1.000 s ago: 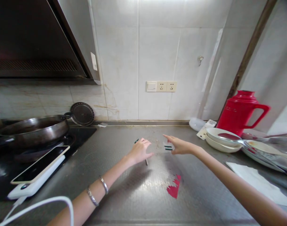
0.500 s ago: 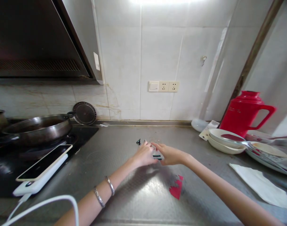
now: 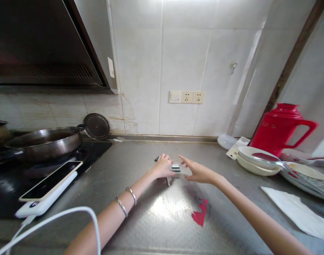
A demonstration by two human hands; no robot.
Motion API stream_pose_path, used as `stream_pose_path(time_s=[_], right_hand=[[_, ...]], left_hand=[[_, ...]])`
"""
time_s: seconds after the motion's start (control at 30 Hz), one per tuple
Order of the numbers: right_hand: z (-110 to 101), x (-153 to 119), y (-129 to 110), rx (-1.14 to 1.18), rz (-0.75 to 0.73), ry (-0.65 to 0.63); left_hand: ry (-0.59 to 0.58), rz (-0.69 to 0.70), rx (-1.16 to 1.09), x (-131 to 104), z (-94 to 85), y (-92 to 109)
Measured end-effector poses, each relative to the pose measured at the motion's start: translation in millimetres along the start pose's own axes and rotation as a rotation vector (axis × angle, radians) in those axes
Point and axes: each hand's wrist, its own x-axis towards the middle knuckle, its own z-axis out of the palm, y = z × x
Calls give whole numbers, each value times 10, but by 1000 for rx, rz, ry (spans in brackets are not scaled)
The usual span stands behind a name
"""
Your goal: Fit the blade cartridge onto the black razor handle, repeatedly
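Note:
Near the middle of the steel counter (image 3: 140, 219), my left hand (image 3: 163, 166) is closed on a small clear item with dark stripes (image 3: 175, 169), whose exact form is too small to make out. To its right, my right hand (image 3: 200, 171) hovers with thumb and fingers apart, holding nothing. A small dark green piece (image 3: 157, 159) lies just beyond my left hand, partly covered by it. Closer to me on the counter is a torn red scrap (image 3: 200, 213).
A steel pan (image 3: 50, 143) sits on the black stove at left, beside a phone (image 3: 51, 180) on a white power bank (image 3: 49, 202) with a cable. Stacked bowls (image 3: 257, 166), a red thermos (image 3: 280, 129) and a white cloth (image 3: 294, 209) are at right.
My right hand has opened and moved right, away from my left hand and the clear item. The view has shifted slightly.

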Motion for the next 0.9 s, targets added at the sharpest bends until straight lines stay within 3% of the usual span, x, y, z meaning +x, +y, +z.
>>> stream_pose_path(time_s=[0.2,0.4,0.67,0.77,0.9], right_hand=[[-9,-74,141,2,82,-42],[-30,-129,149,-8,123,-83],[11,-118,225,12,115,-85],[49,-90,286,22,111,-57],[113,-34,441,19,80,72]], left_hand=[[-35,-54,35,151,81,-141],[-79,-92,80,173,167,-158],[-91,-103,120,193,154,-166],[-114,-118,133,200,160,-162],[-80,-127,122,195,155,-199]])
